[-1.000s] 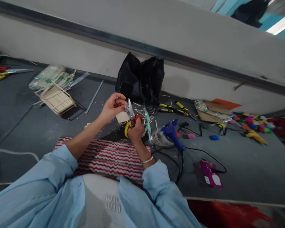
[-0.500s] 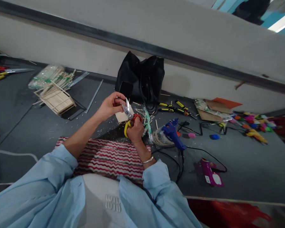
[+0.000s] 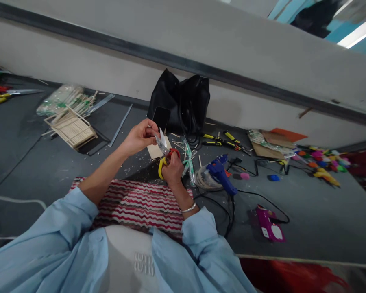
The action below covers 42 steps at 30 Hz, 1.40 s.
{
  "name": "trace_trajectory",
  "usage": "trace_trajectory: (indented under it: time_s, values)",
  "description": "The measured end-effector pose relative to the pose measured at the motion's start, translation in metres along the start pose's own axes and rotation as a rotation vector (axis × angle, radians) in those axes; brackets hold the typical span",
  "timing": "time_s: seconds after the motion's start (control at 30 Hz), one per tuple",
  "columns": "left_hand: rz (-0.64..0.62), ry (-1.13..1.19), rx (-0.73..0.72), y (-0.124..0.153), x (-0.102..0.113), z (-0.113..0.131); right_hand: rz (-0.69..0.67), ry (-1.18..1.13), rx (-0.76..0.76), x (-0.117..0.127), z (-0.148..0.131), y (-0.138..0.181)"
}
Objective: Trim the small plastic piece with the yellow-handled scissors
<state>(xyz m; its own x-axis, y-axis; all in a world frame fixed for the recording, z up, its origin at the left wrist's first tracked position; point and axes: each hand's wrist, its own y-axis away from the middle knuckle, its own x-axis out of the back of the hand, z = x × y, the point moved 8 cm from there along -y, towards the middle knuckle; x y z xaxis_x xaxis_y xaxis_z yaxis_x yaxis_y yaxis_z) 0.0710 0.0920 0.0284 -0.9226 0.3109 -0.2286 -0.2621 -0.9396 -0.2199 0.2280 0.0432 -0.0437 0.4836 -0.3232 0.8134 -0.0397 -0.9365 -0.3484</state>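
Note:
My right hand (image 3: 173,169) is wrapped round the red and yellow handles of a pair of scissors (image 3: 162,145), whose blades point up and away, a little apart. Right at the blade tips is my left hand (image 3: 143,136), its fingers pinched; whatever they hold is too small to make out. Beneath the blades lies a pale flat piece (image 3: 154,151), with bits of thin stick (image 3: 178,143) and a green-and-clear wrapper (image 3: 188,158) beside it. A red-and-white wavy-striped cloth (image 3: 134,199) is spread under my forearms.
A blue glue gun (image 3: 222,175) rests on a clear tub (image 3: 204,178), trailing a black cord. Behind my hands stand a phone (image 3: 161,117) and a black bag (image 3: 193,101). Left is a small stick frame (image 3: 75,132); right are pliers (image 3: 219,140) and a purple box (image 3: 270,224).
The scissor blades have come somewhat closer together. Both hands stay in nearly the same place, and the whole view has shifted slightly.

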Motion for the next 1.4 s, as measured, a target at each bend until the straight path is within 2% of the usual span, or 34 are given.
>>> trace_trajectory:
  time_s: [0.43,0.63,0.83,1.4]
  values:
    - [0.008,0.007,0.027,0.001,-0.004,-0.002,0.036,0.002,0.011,-0.007,0.009,0.002]
    - [-0.007,0.058,-0.016,0.002,-0.008,0.002,0.068,-0.064,-0.055,-0.004,0.019,0.0]
    - [0.005,0.03,-0.029,0.001,-0.005,0.0,-0.003,-0.069,-0.046,-0.003,0.011,0.001]
    - [0.058,-0.096,-0.056,0.001,-0.003,0.003,-0.008,-0.004,-0.006,-0.002,0.003,0.001]
